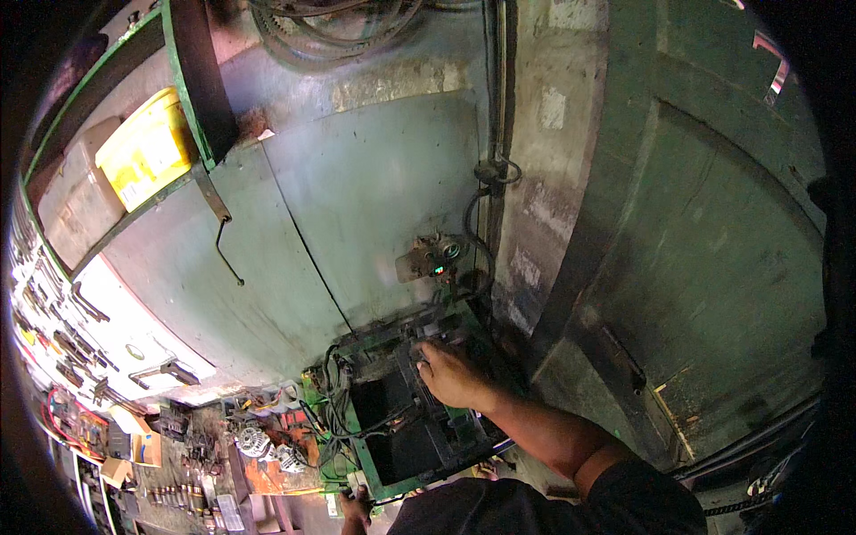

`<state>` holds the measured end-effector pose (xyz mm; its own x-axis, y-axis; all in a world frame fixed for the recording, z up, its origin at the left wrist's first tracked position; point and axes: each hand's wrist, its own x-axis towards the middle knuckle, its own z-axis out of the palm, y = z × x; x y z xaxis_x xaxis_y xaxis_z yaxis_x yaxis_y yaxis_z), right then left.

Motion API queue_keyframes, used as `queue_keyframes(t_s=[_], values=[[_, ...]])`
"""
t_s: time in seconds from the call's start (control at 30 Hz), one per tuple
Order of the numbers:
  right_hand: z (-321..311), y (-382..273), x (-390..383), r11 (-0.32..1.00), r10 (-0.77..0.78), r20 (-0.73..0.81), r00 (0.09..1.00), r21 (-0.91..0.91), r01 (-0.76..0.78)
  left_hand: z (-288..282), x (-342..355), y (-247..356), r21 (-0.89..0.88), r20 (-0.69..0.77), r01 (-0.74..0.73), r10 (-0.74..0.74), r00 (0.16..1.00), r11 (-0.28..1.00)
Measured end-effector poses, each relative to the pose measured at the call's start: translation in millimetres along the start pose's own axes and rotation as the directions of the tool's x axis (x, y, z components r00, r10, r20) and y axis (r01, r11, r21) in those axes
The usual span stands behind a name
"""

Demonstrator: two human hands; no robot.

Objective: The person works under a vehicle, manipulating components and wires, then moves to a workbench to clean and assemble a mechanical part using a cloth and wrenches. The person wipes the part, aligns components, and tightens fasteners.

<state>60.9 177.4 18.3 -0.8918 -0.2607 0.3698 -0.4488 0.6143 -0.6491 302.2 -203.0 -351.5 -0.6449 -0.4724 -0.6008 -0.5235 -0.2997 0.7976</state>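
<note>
A green metal frame [383, 490] with a dark, open tray inside stands right in front of me. Over its far right part is my right hand [453, 379], its fingers curled down at a dark part whose kind I cannot make out. At the near left corner of the frame, low in the picture, my left hand [354, 510] is closed around something small and dark. Black cables [337, 392] hang in a bundle along the frame's left side, and one runs across into the tray.
A wall socket box [437, 257] with a small green light sits behind the frame. On the left bench lie an alternator [256, 443], sockets [183, 497] and a small cardboard box [145, 441]. A yellow tub [150, 147] stands on a shelf at upper left; coiled hoses [343, 36] hang above.
</note>
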Motion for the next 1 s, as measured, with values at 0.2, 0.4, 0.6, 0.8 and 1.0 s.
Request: queue_keyframes(t_s=[0.2,0.4,0.6,0.8,1.0], values=[[-1.7,-3.1,-1.5,0.999,0.013,0.003,1.0,0.038,-0.013,-2.9,4.1,2.6,0.068,0.101,-0.056,0.049,0.994,0.996],[-0.3,-1.6,-0.2,1.0,-0.009,-0.008,1.0,0.024,0.009,-9.3,22.0,-0.6,-0.068,0.191,-0.033,0.046,0.98,0.997],[2.1,1.1,-1.0,1.0,-0.002,-0.012,1.0,0.028,0.003,-11.3,24.6,-11.6,-0.049,0.121,0.008,-0.002,0.993,0.999],[5.8,5.0,-1.9,0.999,-0.038,-0.041,0.998,0.03,0.04,-9.2,26.1,-11.6,0.06,0.044,-0.071,0.069,0.997,0.996],[5.2,3.4,-1.7,0.997,0.006,-0.009,1.0,0.081,-0.005,-9.0,24.0,-10.3,0.025,0.044,0.003,-0.004,0.999,1.0]])
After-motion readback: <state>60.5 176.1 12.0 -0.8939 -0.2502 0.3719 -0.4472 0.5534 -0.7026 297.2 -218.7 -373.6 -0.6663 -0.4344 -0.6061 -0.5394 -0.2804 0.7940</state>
